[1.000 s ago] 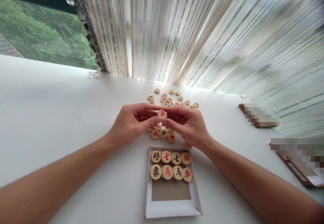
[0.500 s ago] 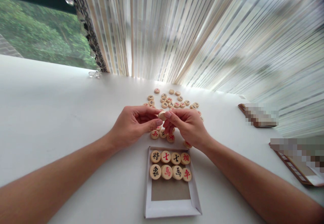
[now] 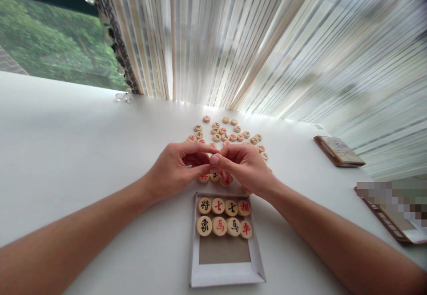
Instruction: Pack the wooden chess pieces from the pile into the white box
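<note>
Just beyond the box, my left hand (image 3: 178, 168) and my right hand (image 3: 245, 166) meet at the fingertips. They pinch one round wooden piece (image 3: 216, 156) between them, mostly covered by the fingers. A shallow white box (image 3: 227, 275) holds two rows of pieces with red and black characters, among them a black-marked piece (image 3: 204, 226) and a red-marked one (image 3: 246, 229). Loose pieces lie on the table behind and under my hands, such as a red-marked piece (image 3: 206, 119); some are partly hidden.
The white table (image 3: 100, 153) runs back to a striped string curtain (image 3: 207, 41). At the right lie a brown-edged box (image 3: 340, 150) and another brown-edged item (image 3: 383, 217), partly pixelated. Clear beads (image 3: 123, 96) rest by the curtain's left edge.
Both hands have shifted slightly down, and their fingers have closed further over the piece. My right thumb now covers more of it.
</note>
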The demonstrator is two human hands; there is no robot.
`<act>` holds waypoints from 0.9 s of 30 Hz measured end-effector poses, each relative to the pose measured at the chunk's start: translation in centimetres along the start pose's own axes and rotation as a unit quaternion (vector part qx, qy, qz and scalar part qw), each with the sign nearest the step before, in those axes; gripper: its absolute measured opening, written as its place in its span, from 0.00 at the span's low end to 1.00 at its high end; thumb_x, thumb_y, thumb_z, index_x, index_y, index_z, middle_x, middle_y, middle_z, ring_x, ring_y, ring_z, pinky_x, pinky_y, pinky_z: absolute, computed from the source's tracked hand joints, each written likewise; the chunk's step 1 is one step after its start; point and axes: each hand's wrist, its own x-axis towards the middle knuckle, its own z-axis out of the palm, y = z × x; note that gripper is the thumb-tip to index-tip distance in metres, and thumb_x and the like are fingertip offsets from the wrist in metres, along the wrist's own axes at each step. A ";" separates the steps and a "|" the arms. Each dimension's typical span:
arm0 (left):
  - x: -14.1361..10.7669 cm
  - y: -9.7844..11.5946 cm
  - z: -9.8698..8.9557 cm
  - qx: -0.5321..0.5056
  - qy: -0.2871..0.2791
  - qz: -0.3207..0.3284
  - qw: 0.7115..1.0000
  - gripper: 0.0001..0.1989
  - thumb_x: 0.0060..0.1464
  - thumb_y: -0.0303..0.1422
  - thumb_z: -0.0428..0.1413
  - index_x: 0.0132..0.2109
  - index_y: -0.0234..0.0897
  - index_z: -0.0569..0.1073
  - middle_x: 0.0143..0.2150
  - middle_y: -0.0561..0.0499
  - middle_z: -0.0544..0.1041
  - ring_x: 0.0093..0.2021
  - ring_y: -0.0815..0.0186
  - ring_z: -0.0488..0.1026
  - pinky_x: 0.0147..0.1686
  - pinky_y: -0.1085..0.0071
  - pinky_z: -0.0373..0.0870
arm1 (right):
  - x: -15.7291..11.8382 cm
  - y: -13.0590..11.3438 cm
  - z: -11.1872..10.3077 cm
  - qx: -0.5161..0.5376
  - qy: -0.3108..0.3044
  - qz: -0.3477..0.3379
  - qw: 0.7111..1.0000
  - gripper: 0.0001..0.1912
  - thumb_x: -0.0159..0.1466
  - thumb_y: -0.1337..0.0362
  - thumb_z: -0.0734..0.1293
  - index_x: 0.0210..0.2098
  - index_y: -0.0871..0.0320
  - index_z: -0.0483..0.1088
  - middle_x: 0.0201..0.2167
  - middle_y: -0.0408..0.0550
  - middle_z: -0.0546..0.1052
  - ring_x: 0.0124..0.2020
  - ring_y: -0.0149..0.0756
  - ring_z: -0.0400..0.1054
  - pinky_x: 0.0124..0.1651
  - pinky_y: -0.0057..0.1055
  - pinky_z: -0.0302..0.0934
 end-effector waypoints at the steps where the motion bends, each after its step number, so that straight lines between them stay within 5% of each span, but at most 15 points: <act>1: 0.0 0.0 0.0 -0.003 -0.003 0.002 1.000 0.15 0.57 0.33 0.71 0.50 0.34 0.85 0.40 0.45 0.89 0.40 0.59 0.87 0.41 0.70 0.85 | 0.0 0.0 0.0 -0.005 0.001 -0.004 1.000 0.22 0.56 0.49 0.83 0.24 0.59 0.75 0.16 0.40 0.74 0.16 0.28 0.66 0.19 0.23 0.59; 9: 0.2 0.2 0.0 -0.051 0.012 -0.010 0.999 0.16 0.52 0.32 0.74 0.48 0.34 0.86 0.37 0.46 0.88 0.38 0.58 0.88 0.40 0.69 0.86 | 0.1 -0.2 -0.2 0.028 -0.026 -0.021 0.999 0.25 0.64 0.46 0.77 0.24 0.59 0.74 0.17 0.42 0.74 0.16 0.27 0.66 0.20 0.24 0.60; 19: 0.2 -0.2 -0.3 -0.038 0.026 -0.005 0.999 0.21 0.51 0.38 0.75 0.50 0.33 0.85 0.37 0.44 0.88 0.37 0.57 0.87 0.39 0.67 0.86 | 0.0 -0.5 0.0 0.084 -0.067 0.000 0.994 0.20 0.58 0.51 0.81 0.27 0.59 0.75 0.19 0.40 0.75 0.18 0.27 0.64 0.22 0.25 0.59; 27: -0.2 0.4 0.1 0.051 0.030 0.035 0.998 0.11 0.57 0.33 0.70 0.46 0.34 0.86 0.39 0.46 0.88 0.36 0.62 0.85 0.36 0.73 0.83 | -0.1 0.1 0.1 0.030 -0.060 -0.014 0.998 0.23 0.58 0.52 0.83 0.25 0.58 0.69 0.18 0.38 0.73 0.19 0.26 0.64 0.22 0.24 0.55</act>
